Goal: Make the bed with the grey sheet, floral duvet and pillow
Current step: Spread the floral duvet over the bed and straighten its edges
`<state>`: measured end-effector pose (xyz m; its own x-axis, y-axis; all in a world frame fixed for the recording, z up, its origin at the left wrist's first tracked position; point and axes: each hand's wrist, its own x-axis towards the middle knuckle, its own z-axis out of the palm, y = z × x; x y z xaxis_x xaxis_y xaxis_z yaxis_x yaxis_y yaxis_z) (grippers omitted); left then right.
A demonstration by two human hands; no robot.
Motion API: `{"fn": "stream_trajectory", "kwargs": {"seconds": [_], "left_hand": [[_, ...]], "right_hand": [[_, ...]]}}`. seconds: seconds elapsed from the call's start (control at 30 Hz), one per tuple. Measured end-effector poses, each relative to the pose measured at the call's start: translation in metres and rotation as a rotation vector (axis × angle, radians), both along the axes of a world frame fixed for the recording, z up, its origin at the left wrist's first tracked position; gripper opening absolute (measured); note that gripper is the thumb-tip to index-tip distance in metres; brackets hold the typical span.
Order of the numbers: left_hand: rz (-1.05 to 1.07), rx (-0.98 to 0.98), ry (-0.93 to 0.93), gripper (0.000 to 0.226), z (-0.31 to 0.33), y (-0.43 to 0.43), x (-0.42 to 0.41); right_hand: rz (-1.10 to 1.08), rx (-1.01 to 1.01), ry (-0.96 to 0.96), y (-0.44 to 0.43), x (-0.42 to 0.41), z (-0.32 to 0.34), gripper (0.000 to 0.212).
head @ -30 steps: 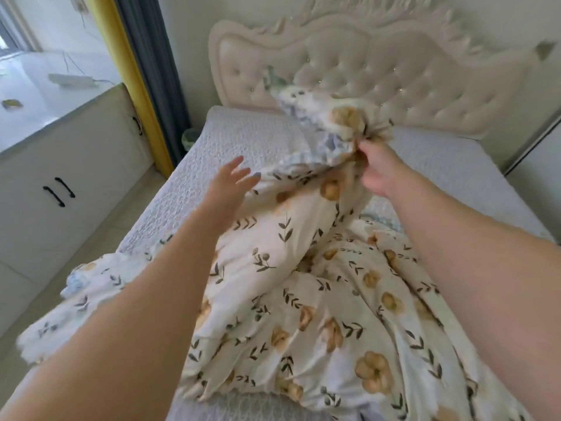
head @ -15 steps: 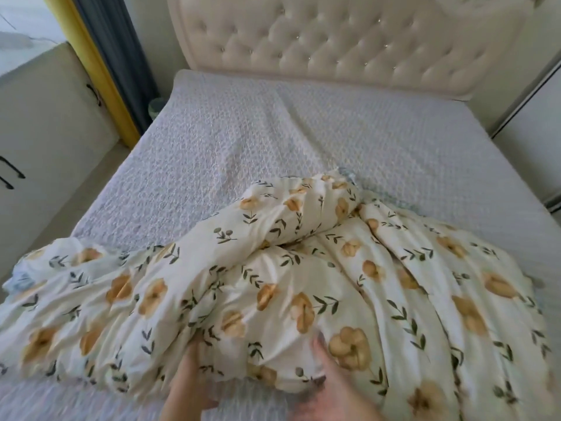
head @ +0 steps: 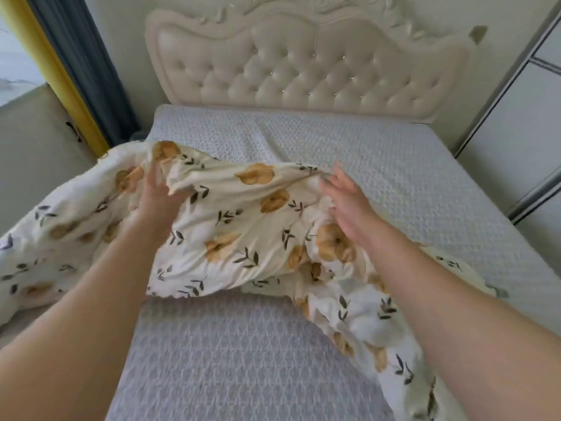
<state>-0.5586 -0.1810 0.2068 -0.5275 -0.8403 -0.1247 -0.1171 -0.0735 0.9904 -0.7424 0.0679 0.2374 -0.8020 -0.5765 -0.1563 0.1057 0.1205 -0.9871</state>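
Observation:
The grey textured sheet covers the mattress, flat from the headboard to the near edge. The floral duvet, cream with orange flowers, lies bunched across the middle of the bed and hangs off the left side. My left hand grips a raised fold of the duvet at its far edge. My right hand is spread with straight fingers, its fingertips touching the duvet's upper edge. No pillow is in view.
A tufted cream headboard stands at the far end. A dark curtain with a yellow strip hangs at the left, beside a pale cabinet. A wardrobe door runs along the right.
The duvet, heaped at the near edge half a second ago, is now lifted toward the headboard. Both hands moved from under its near edge up to its far edge.

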Motion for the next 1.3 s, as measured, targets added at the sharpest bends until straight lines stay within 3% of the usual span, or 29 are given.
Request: {"fn": "stream_trajectory", "kwargs": {"seconds": [0.07,0.13,0.17,0.23,0.3,0.37,0.43,0.53,0.6,0.63,0.73,0.87,1.0,1.17,1.27,1.3], "left_hand": [[-0.047,-0.063,-0.137,0.073,-0.029,0.029,-0.008],[-0.08,0.006,-0.285,0.052,-0.078,0.067,-0.005],[-0.116,0.095,-0.369,0.044,-0.105,0.085,-0.002],[-0.188,0.31,-0.484,0.038,-0.15,0.122,0.007],[-0.203,0.515,-0.555,0.041,-0.183,0.156,0.016],[-0.187,0.626,-0.579,0.048,-0.208,0.181,0.018],[-0.172,0.648,-0.588,0.058,-0.225,0.203,0.013],[-0.053,0.614,-0.52,0.078,-0.237,0.219,-0.006],[-0.027,0.613,-0.455,0.085,-0.236,0.222,-0.021],[-0.044,0.67,-0.369,0.082,-0.234,0.222,-0.03],[-0.155,0.854,0.0,0.039,-0.22,0.207,-0.059],[-0.065,0.82,-0.029,0.026,-0.213,0.202,-0.079],[-0.012,0.754,-0.015,0.031,-0.199,0.215,-0.045],[-0.001,0.76,0.035,0.035,-0.181,0.247,0.052],[0.014,0.716,0.075,0.034,-0.163,0.272,0.1],[0.025,0.69,0.082,0.03,-0.154,0.277,0.113]], "right_hand": [[0.016,0.255,0.249,0.021,0.023,-0.033,0.039],[0.028,0.397,0.238,0.049,0.062,-0.09,0.016],[0.006,0.448,0.075,0.064,0.079,-0.116,0.014],[-0.093,0.506,-0.519,0.097,0.1,-0.156,0.025],[-0.217,0.447,-1.013,0.127,0.106,-0.186,0.058],[-0.378,0.336,-1.169,0.149,0.104,-0.211,0.084],[-0.461,0.268,-1.156,0.161,0.099,-0.232,0.087],[-0.519,0.206,-1.047,0.155,0.088,-0.24,0.06],[-0.564,0.225,-0.963,0.149,0.081,-0.241,0.057],[-0.575,0.239,-0.928,0.151,0.079,-0.243,0.058],[-0.507,0.224,-0.856,0.163,0.085,-0.25,0.048],[-0.333,0.323,-0.893,0.192,0.106,-0.266,0.05],[-0.178,0.198,-1.235,0.211,0.141,-0.273,0.061],[-0.516,-0.206,-1.312,0.216,0.16,-0.265,0.039],[-0.595,-0.184,-1.22,0.221,0.165,-0.245,0.017],[-0.601,-0.15,-1.167,0.223,0.167,-0.235,0.021]]}}
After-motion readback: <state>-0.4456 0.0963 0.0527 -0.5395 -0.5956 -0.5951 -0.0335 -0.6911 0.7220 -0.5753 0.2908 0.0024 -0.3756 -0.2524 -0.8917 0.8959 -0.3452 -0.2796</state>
